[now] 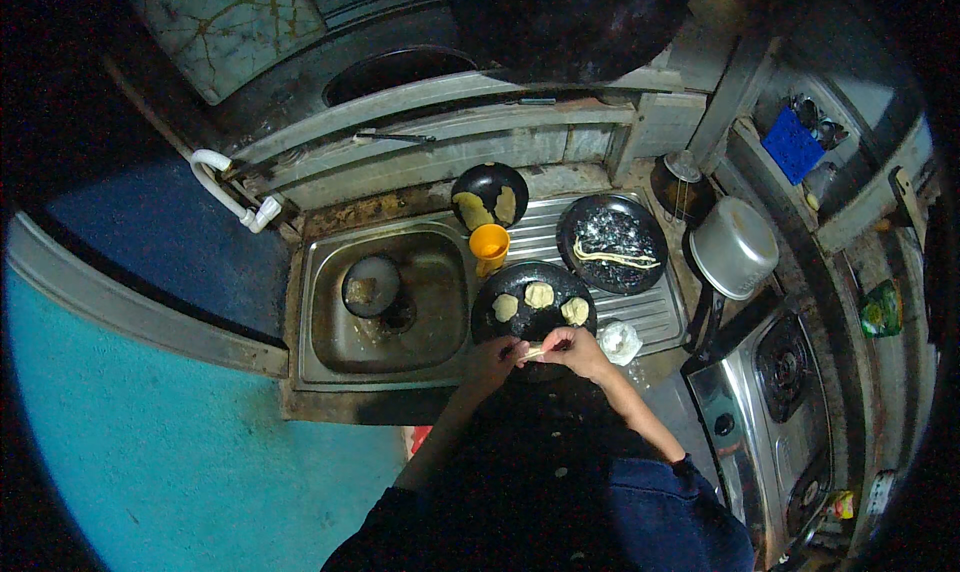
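Note:
Between the fingertips of my left hand [494,362] and my right hand [580,352] is a small pale piece of dough [534,352]. Both hands are closed on it, over the near rim of a round black pan [515,325]. Three flattened dough pieces lie apart in that pan: one at left [505,307], one in the middle [540,294] and one at right [575,311]. A second black pan [583,220], dusted with white powder, stands behind to the right, with a long looped strip of dough [617,256] in it. Near my right hand sits a white bag [619,343].
An orange cup [490,245] stands behind the near pan, by a smaller black pan [489,180] holding flat yellowish pieces. At left is a steel sink [430,272] with a round vessel [371,286] inside. A silver pot [734,247] and a gas stove [785,372] are at right.

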